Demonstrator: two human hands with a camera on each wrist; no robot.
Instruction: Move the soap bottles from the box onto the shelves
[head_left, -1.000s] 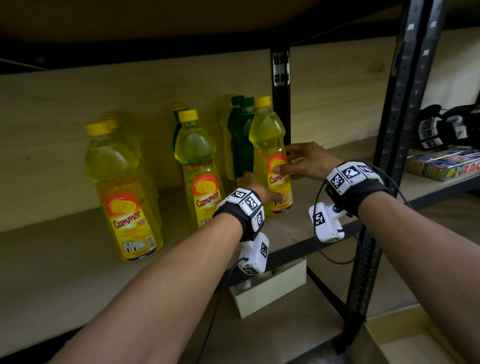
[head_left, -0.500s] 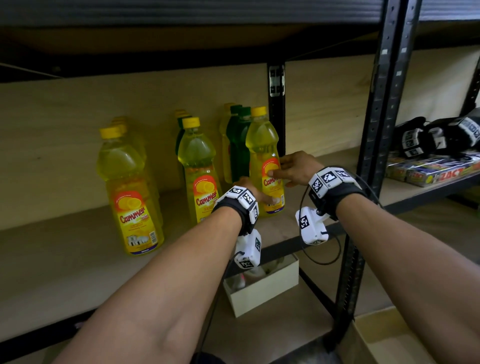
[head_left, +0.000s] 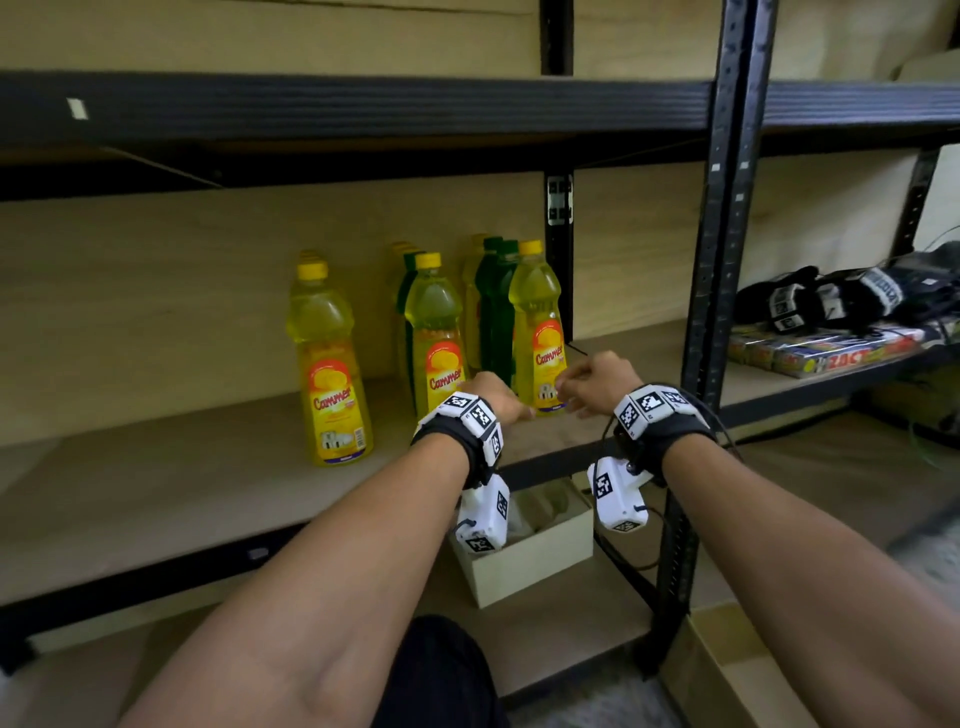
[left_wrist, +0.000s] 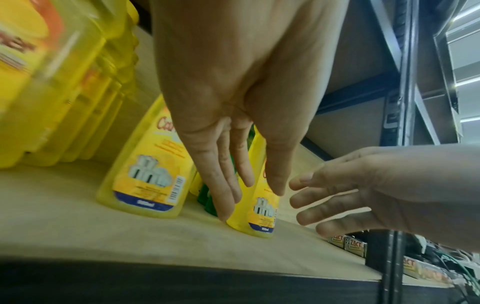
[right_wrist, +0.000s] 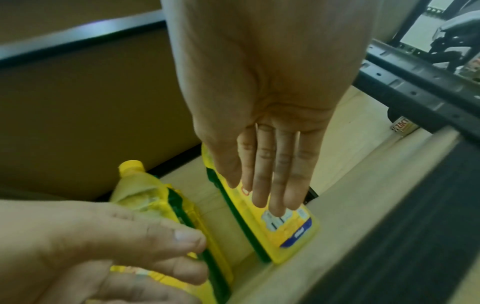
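Note:
Three yellow soap bottles stand in front on the wooden shelf: left, middle, right. Green bottles and more yellow ones stand behind them. My left hand and right hand hover on either side of the right bottle's base, near the shelf's front edge. In the left wrist view my left hand has straight fingers just in front of that bottle. The right hand is also flat, over the bottle's label. Neither hand holds anything.
A black upright post stands just right of my hands. The upper shelf beam runs overhead. Flat packs and black straps lie on the neighbouring shelf. A small white box sits below, a cardboard box edge at lower right.
Both hands have come off the right bottle and drawn back toward the shelf's front edge. The bottle stays upright. The head view has pulled back and up, showing the upper shelf.

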